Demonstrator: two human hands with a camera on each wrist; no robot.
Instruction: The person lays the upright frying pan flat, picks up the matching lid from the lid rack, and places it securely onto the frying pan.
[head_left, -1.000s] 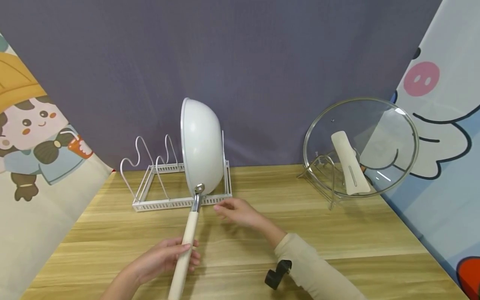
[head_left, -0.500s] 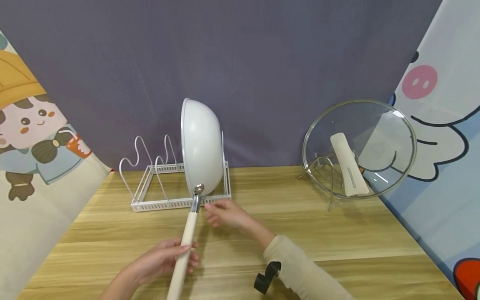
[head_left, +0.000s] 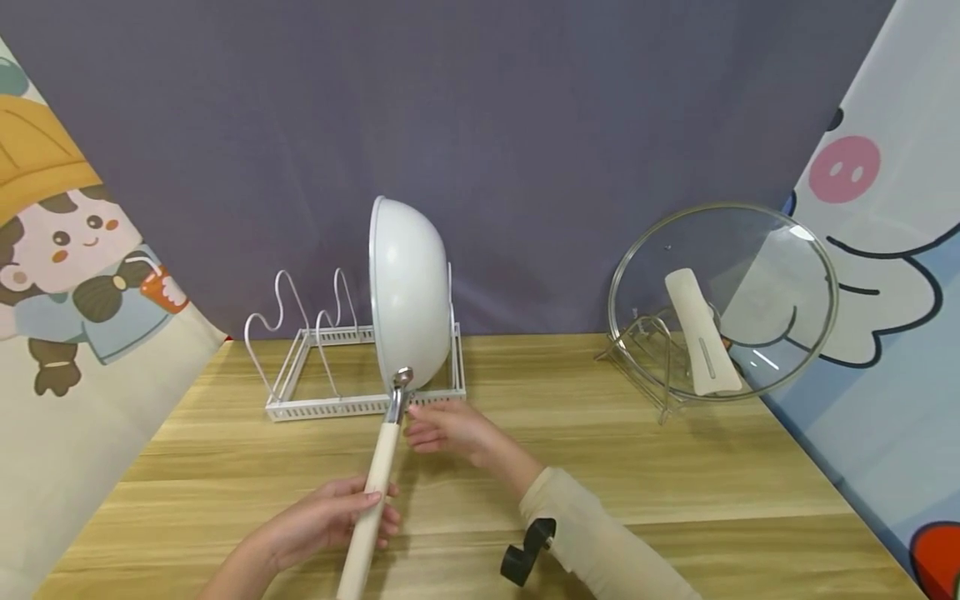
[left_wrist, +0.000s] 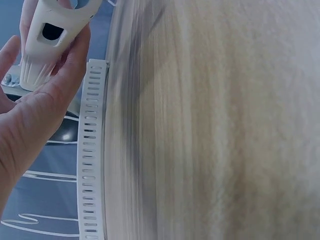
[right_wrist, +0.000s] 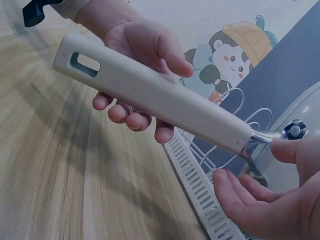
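Observation:
A white wok point(head_left: 411, 292) stands on its side in a white wire pan rack point(head_left: 330, 407), its rounded underside facing right. Its long cream handle point(head_left: 378, 467) slopes down toward me. My left hand point(head_left: 322, 517) holds this handle along its middle, thumb on one side and fingers passing underneath, as the right wrist view also shows. Close to the metal neck point(right_wrist: 265, 137) of the handle is my right hand point(head_left: 453, 429). Its thumb tip is right at the neck and the loosely bent fingers point(right_wrist: 235, 192) are spread below it.
On the right, a glass lid point(head_left: 780, 250) with a cream handle point(head_left: 701, 333) leans in a small metal wire stand point(head_left: 666, 375). A grey cloth point(head_left: 525, 167) hangs behind the wooden table point(head_left: 600, 467). Cartoon-printed sheets point(head_left: 112, 275) flank both sides.
My right hand has moved left along the front of the rack, up to the handle's neck. My left hand stays on the handle, and the wok remains in the rack.

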